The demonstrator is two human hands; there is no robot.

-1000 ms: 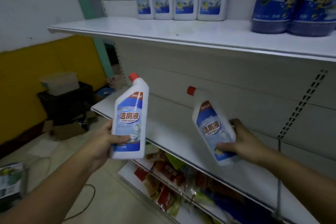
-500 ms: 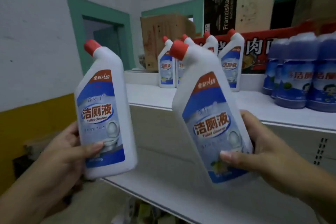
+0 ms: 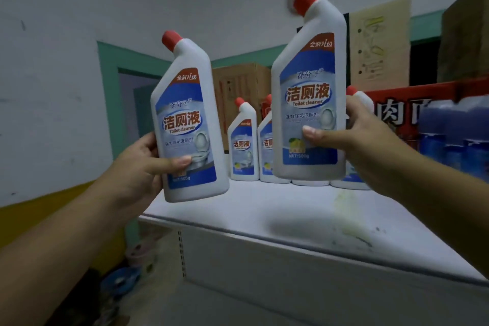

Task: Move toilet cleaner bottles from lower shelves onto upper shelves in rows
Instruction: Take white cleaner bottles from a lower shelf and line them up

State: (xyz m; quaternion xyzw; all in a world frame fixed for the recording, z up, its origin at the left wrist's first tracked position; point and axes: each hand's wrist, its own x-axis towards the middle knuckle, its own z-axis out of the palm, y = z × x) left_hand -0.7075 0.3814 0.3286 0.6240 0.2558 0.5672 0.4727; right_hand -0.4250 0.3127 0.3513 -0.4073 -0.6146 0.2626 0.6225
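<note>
Left hand [image 3: 137,167]: wrapped round the lower body of a white plastic toilet cleaner bottle [image 3: 188,124] with a red angled cap and a blue label. The thumb is laid across the label front; the fingers are hidden behind the bottle. The bottle is held in the air, slightly tilted with the neck leaning left, at the left end of the white upper shelf [image 3: 264,217]. No contact with the shelf is seen.

Right hand [image 3: 370,140]: a second white plastic toilet cleaner bottle [image 3: 309,92] of the same kind is gripped at mid-body, with the thumb pressed on the label and the fingers curled round the right side. It is held nearly upright, higher than the first, above the shelf and clear of it. A shadow is cast on the shelf below.

A row of matching white red-capped bottles [image 3: 243,151] is stood upright at the back of the shelf, labels forward. Part of the row is hidden by the held bottle and the right hand, so the count cannot be told. Dark blue round bottles [image 3: 449,140] are grouped at the right end of the same shelf, blurred. A yellowish stain [image 3: 344,206] is seen on the shelf in front of the row.

Behind the shelf are a brown cardboard box [image 3: 238,87] and a red printed carton [image 3: 391,111] with large characters. A green-painted door frame [image 3: 108,103] is set in the white wall at left.
</note>
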